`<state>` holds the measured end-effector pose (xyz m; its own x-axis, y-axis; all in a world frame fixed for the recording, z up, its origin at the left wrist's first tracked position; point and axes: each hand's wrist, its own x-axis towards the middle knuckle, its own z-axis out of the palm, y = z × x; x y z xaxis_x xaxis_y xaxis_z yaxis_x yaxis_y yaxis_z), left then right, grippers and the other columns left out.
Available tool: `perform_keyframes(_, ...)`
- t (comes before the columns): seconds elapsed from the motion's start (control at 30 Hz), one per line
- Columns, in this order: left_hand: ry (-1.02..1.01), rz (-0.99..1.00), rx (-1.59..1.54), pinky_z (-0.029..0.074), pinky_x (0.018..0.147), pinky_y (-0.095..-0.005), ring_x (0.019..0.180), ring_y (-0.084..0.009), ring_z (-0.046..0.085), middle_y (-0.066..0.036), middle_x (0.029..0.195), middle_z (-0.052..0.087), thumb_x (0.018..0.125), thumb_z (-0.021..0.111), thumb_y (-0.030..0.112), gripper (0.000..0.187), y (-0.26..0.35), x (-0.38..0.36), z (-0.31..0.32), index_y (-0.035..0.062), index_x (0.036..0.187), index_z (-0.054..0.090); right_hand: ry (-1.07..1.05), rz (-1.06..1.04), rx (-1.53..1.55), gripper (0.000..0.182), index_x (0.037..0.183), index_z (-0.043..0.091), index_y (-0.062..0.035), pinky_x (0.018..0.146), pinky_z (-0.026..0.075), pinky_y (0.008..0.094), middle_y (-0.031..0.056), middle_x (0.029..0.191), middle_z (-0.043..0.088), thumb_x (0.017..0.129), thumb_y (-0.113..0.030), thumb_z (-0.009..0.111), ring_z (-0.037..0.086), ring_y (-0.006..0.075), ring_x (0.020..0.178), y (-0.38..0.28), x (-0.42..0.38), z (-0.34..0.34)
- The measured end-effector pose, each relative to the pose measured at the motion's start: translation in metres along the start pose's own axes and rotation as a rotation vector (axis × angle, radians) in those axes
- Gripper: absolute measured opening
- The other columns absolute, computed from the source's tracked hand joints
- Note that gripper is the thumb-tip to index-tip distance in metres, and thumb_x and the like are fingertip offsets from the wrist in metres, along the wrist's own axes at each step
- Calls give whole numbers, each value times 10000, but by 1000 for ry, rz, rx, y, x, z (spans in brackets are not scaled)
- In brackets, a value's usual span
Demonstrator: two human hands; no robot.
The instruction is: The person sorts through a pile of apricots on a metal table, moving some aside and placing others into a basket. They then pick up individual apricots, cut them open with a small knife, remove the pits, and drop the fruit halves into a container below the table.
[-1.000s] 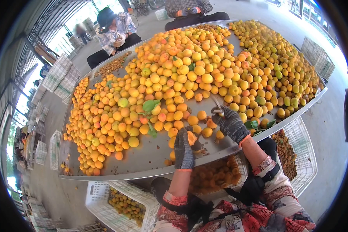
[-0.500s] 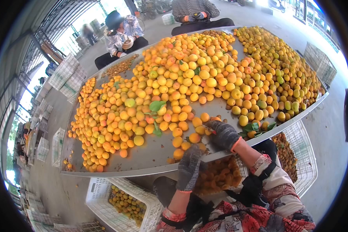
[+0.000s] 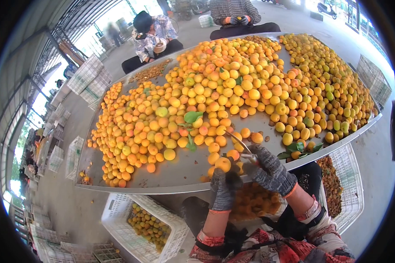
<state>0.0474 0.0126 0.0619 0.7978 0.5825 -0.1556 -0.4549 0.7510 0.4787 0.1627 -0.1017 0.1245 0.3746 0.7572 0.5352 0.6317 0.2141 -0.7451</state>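
My left hand [image 3: 224,187], in a grey knit glove, closes its fingers on an orange-yellow apricot [image 3: 223,164] at the near edge of the metal table [image 3: 162,176]. To its right, my gloved right hand [image 3: 271,168] grips a knife [image 3: 238,141] whose thin, curved metal blade points up and left over the table. The handle is mostly hidden in the fingers. A few loose apricots [image 3: 213,147] lie just beyond both hands. Behind them a large heap of apricots [image 3: 206,92] covers much of the tabletop, with a green leaf [image 3: 192,116] on it.
Below the table edge stand a white crate [image 3: 114,210] of apricots, a container of orange halves [image 3: 255,202], and a white crate [image 3: 353,188] holding brown pieces. Two people [image 3: 156,37] [image 3: 235,17] sit across the table. Stacked crates [image 3: 90,81] stand at left.
My left hand has come up with an apricot in its fingers. My right hand has turned, and the knife blade now shows plainly. The whole view has shifted slightly.
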Motion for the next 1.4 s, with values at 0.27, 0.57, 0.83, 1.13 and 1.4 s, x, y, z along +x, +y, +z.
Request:
perform_keyframes(0.27,-85,417,1035,432,838,-320,970,-215,519,-120,1082,526,891,472,258,358,-3,2,-10,25,1163,460,-36,289,-99,340,1118,501,39,755,474,341,164,927,602,811,-65,602,601,243,893,-52,-11,25)
perform_keyframes(0.57,-80,410,980,434,835,-327,992,-210,507,-90,1087,514,910,456,262,381,-5,-8,-26,24,1206,426,53,164,-130,386,1175,482,-13,691,478,385,169,959,576,822,-144,565,583,327,823,-43,-19,41)
perform_keyframes(0.83,-103,418,552,424,819,-337,951,-195,517,-99,1077,533,901,475,213,319,2,-17,-1,19,1154,474,-61,-70,-295,349,1115,531,-9,710,474,393,180,999,558,779,-97,572,572,330,856,-33,-29,37)
perform_keyframes(1.13,-97,195,614,444,756,-267,897,-130,538,-34,1015,587,831,619,231,369,29,-20,4,23,1125,540,-299,-322,-502,337,1103,542,26,816,461,367,188,1110,531,779,-69,526,535,334,992,-11,-33,21)
perform_keyframes(1.4,-158,21,782,462,752,-238,858,-99,541,-21,962,591,824,610,87,238,62,-25,21,12,1049,589,-437,-47,-287,357,1181,480,28,923,430,352,156,1165,518,831,-42,489,508,280,1084,-19,-27,11)
